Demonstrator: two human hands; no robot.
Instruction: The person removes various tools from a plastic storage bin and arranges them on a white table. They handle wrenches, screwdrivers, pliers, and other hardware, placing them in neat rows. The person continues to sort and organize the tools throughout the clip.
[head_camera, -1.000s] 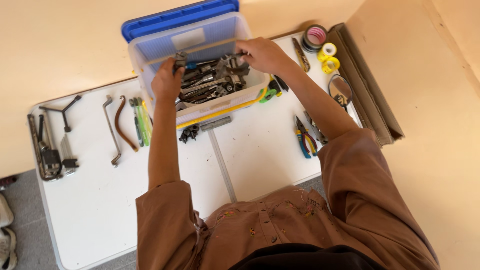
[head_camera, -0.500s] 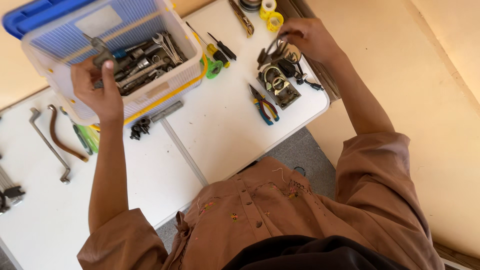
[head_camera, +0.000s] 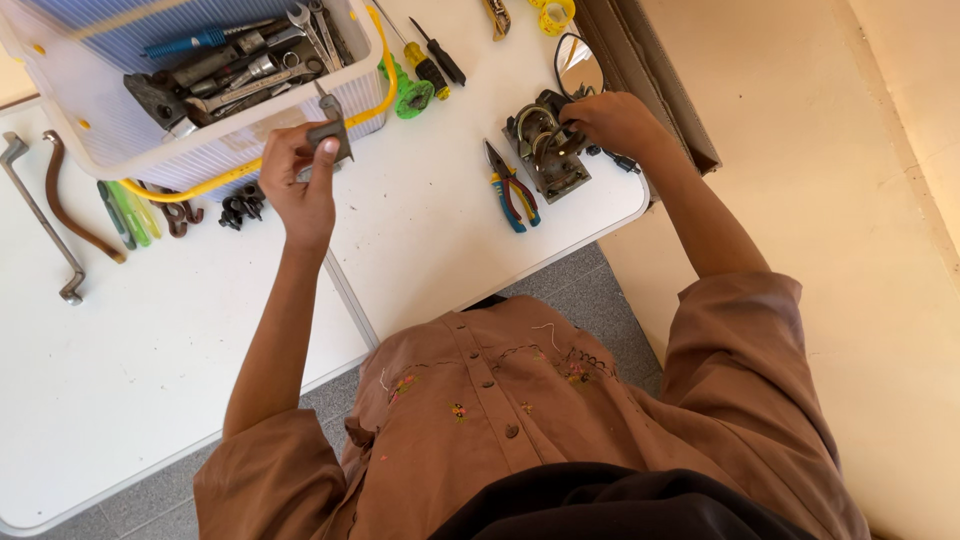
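1. Since the earlier frame, your right hand (head_camera: 610, 122) has set the metal assembly (head_camera: 545, 150) on the surface (head_camera: 420, 230), still gripping it.
2. Your left hand (head_camera: 300, 175) pinches a small grey tool (head_camera: 330, 130) near the bin (head_camera: 120, 150).
3. Sorting step; next probably calls for placing that tool.

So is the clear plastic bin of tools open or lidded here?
Open. The bin has no lid on top; spanners lie exposed inside, and the left hand holds a small metal part at its rim.
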